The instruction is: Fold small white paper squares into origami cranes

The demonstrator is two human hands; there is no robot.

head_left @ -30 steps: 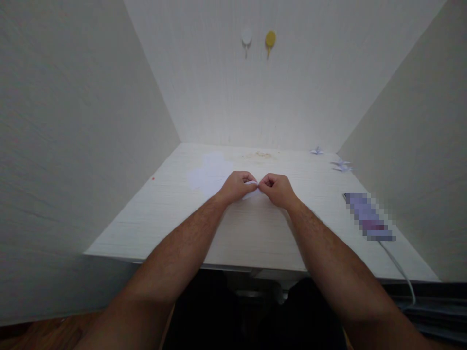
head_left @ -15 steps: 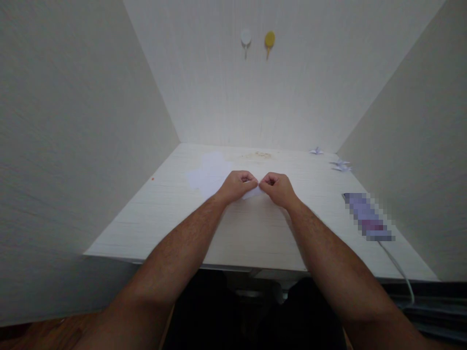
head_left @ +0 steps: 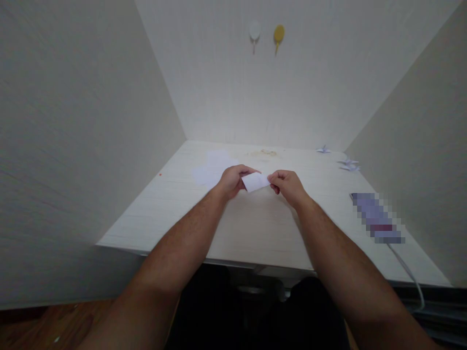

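A small folded piece of white paper (head_left: 255, 182) is held between my two hands, over the middle of the white desk (head_left: 251, 233). My left hand (head_left: 234, 182) supports its left end, with the fingers stretched behind it and partly hidden. At the right end, my right hand (head_left: 286, 183) pinches the paper's edge between thumb and fingers. Beyond my left hand, several loose white paper sheets (head_left: 211, 167) lie flat and overlap.
Folded paper cranes (head_left: 349, 166) rest at the desk's back right. A pixelated phone-like device (head_left: 377, 218) lies near the right wall, its white cable (head_left: 406, 270) running over the front edge. White (head_left: 254, 32) and yellow hooks (head_left: 279, 34) hang on the back wall. Walls enclose both sides.
My hands have moved apart, and more of the paper now shows between them. The left fingers have opened out behind it. The whole view has shifted slightly.
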